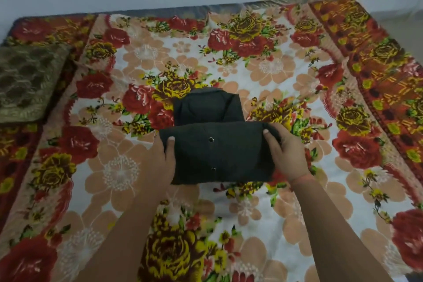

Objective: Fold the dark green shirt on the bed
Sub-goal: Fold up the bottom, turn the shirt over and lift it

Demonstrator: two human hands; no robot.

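- Dark green shirt [217,151] lies in the middle of the bed [274,64], on the flowered cover, already narrowed into a compact bundle that looks almost black in this light.
- Its near half is a thick folded band with two metal snaps [211,139] facing up; the collar end [206,105] lies flat on the cover just beyond it.
- The left hand [163,158] grips the left edge of the band and the right hand [286,153] grips the right edge. Each thumb presses on top, and the fingers are curled under the cloth, out of sight.
- The step in hand looks like the last crosswise fold: the near half is being carried up towards the collar end, so the task seems close to done.
- The next move likely calls for laying the band squarely over the collar end, with the side edges matched, and then letting go and pressing it flat.
- The band is wider than the part beyond it, so the sides may need tucking in.
- A brown cushion [27,82] sits at the left edge of the bed, well apart.
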